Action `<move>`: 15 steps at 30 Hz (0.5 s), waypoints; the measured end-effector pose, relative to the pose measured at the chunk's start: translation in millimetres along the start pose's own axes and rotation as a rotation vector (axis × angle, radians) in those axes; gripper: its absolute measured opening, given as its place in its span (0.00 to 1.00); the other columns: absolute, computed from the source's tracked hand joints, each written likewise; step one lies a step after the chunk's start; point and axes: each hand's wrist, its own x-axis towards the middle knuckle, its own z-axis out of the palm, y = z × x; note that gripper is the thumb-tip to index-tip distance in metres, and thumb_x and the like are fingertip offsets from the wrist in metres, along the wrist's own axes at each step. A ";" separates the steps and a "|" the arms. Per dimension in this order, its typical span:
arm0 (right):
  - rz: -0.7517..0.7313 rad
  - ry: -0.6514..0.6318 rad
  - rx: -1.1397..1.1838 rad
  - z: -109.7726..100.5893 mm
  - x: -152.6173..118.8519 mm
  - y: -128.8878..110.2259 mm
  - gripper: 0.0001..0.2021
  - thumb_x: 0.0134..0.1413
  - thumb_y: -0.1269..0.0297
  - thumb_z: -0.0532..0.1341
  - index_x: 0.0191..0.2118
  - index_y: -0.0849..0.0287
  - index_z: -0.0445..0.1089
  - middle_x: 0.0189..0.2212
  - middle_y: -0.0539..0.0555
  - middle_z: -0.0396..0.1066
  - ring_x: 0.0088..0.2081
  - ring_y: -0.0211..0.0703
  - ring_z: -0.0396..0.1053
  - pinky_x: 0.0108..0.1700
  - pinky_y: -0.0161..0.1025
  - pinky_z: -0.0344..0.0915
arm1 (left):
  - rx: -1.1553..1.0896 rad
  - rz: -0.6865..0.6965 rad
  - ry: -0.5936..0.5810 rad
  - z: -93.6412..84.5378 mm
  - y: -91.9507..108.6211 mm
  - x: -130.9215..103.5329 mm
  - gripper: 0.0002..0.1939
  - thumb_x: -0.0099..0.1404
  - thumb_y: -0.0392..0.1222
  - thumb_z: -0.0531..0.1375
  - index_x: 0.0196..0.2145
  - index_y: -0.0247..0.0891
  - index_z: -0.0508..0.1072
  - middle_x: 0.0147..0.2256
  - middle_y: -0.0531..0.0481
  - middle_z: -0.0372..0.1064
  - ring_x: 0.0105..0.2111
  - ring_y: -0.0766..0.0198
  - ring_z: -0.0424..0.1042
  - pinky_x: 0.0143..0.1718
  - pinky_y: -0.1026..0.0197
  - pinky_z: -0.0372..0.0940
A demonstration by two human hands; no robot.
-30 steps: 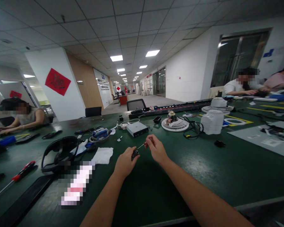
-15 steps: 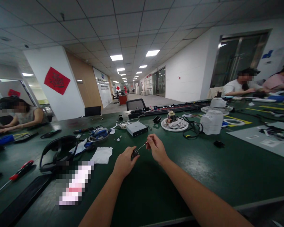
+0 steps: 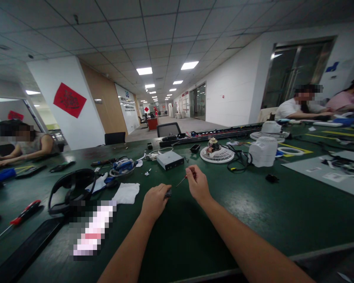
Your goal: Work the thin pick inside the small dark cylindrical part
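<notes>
My left hand is closed around a small dark part, mostly hidden by the fingers, so its kind cannot be made out. In my right hand is a thin screwdriver, pinched near its reddish handle. Its shaft slants down to the left, and the tip is a short gap away from the dark part. Both hands are above the green table. Just beyond them lies a silver box-shaped drive.
Right of centre are a white fan grille with a motor on it and a white housing. To the left lie a black headset, a white cloth and a red-black screwdriver. Other people sit at both far sides.
The screwdriver tip has come away from the dark part, with my right hand shifting slightly right. My left hand has turned, so less of the part shows.
</notes>
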 end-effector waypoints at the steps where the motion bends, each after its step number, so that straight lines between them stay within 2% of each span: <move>1: -0.013 0.017 -0.031 -0.9 0.6 -0.4 0.12 0.66 0.56 0.51 0.34 0.56 0.64 0.30 0.53 0.68 0.33 0.46 0.68 0.38 0.40 0.63 | 0.013 0.014 0.005 -0.5 0.7 0.3 0.21 0.62 0.28 0.61 0.51 0.44 0.72 0.47 0.49 0.73 0.45 0.56 0.72 0.48 0.54 0.64; 4: -0.055 -0.007 -0.112 -2.3 1.7 -1.9 0.10 0.66 0.61 0.50 0.36 0.57 0.64 0.34 0.55 0.69 0.37 0.47 0.68 0.43 0.41 0.63 | 0.043 0.049 0.028 -2.9 4.3 0.8 0.17 0.64 0.27 0.57 0.48 0.43 0.74 0.45 0.48 0.74 0.45 0.54 0.70 0.49 0.51 0.62; 7: -0.074 -0.138 -0.191 -1.1 1.4 -1.8 0.09 0.64 0.67 0.50 0.39 0.57 0.67 0.33 0.54 0.71 0.35 0.45 0.69 0.42 0.40 0.63 | 0.057 0.068 0.059 -5.6 8.0 1.0 0.17 0.67 0.28 0.54 0.47 0.43 0.74 0.47 0.47 0.74 0.47 0.53 0.69 0.51 0.49 0.61; 10: -0.058 -0.268 -0.299 2.0 -0.8 3.1 0.08 0.59 0.72 0.55 0.37 0.56 0.72 0.33 0.54 0.74 0.37 0.46 0.70 0.42 0.40 0.63 | 0.058 0.059 0.083 -7.0 9.2 1.2 0.18 0.67 0.28 0.54 0.48 0.43 0.74 0.49 0.46 0.74 0.48 0.52 0.67 0.53 0.47 0.59; 13: 0.000 -0.377 -0.407 4.4 -4.3 12.7 0.01 0.53 0.67 0.65 0.31 0.55 0.74 0.28 0.53 0.74 0.35 0.48 0.70 0.39 0.40 0.62 | 0.043 0.022 0.090 -5.8 6.1 1.3 0.18 0.65 0.28 0.56 0.48 0.43 0.74 0.48 0.47 0.74 0.47 0.52 0.68 0.51 0.48 0.60; 15: 0.044 -0.446 -0.462 4.9 -6.4 19.4 0.07 0.44 0.63 0.72 0.28 0.54 0.74 0.23 0.52 0.72 0.31 0.48 0.71 0.35 0.40 0.62 | 0.025 -0.012 0.085 -3.8 2.2 1.1 0.17 0.63 0.28 0.58 0.48 0.42 0.74 0.46 0.47 0.75 0.45 0.53 0.69 0.49 0.50 0.62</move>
